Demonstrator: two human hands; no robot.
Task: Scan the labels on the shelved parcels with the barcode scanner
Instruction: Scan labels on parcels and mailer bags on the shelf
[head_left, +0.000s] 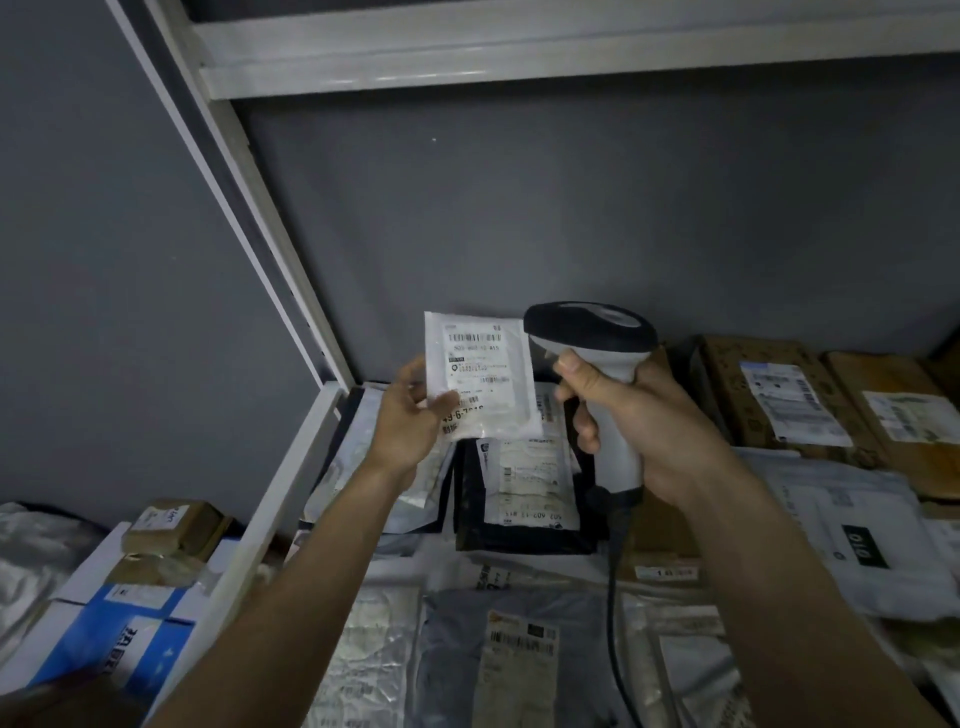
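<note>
The left hand (410, 410) pinches a small white parcel (480, 379) upright above the shelf (291, 467), near its back-left corner, label facing out for reading. The right hand (639, 421) grips the barcode scanner (597, 358) just beside it, head apparently toward the label.

A small white parcel (480, 376) stood upright above the shelf, label facing the camera; the grey-and-black barcode scanner (597, 364) hung just beside it.

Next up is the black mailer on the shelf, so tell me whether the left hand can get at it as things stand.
Probably not yet. The left hand grips a white pouch held above the black mailer, so it would need to put that down first. Otherwise nothing covers the mailer.
</note>
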